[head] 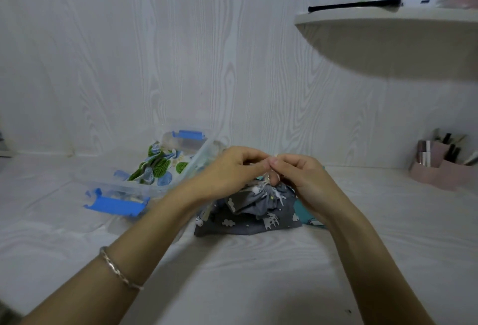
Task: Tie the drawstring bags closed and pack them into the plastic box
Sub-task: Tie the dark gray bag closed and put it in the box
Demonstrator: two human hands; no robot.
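Dim, cool, even light with a bluish-grey cast leaves only soft shadows under the shelf (388,40) and beneath the forearms on the counter (245,273), while wide-angle distortion bows the frame edges and the shelf's items and the corners look smeared and soft.

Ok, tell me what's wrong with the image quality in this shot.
Head view: dim, flat, bluish light; wide-angle bend curves the shelf edge; the shelf's far items and the pink organizer are soft; both hands, left hand and right hand, are slightly smeared over the grey bag.
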